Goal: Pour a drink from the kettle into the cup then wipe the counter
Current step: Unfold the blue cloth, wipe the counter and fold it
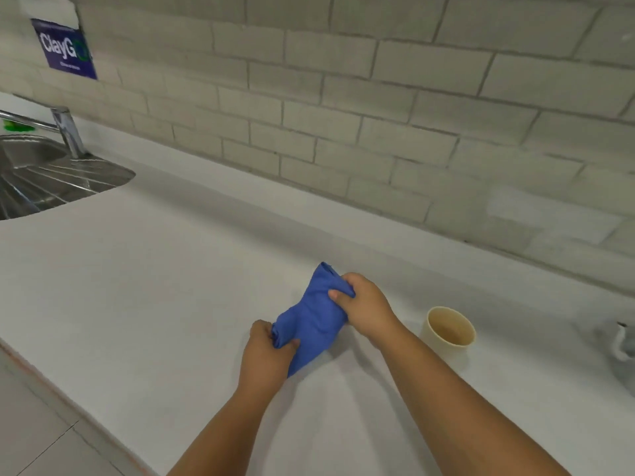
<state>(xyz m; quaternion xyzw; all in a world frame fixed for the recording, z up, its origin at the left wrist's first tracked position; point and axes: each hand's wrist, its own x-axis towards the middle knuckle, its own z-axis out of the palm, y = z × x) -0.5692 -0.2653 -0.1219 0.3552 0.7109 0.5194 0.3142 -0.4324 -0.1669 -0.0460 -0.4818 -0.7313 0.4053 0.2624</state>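
Observation:
A bunched blue cloth point(311, 316) lies on the white counter point(144, 286), held at both ends. My left hand point(266, 355) grips its near end and my right hand point(366, 307) grips its far end. To the right of my right forearm stands a cream cup point(448, 333), upright, with a brownish inside. A blurred grey shape, perhaps the kettle point(623, 352), shows at the right edge of the frame.
A steel sink point(44, 176) with a drainer and a tap point(68, 132) sits at the far left. A tiled wall point(378, 97) runs along the back of the counter. The counter's front edge point(79, 427) drops to the floor at the lower left.

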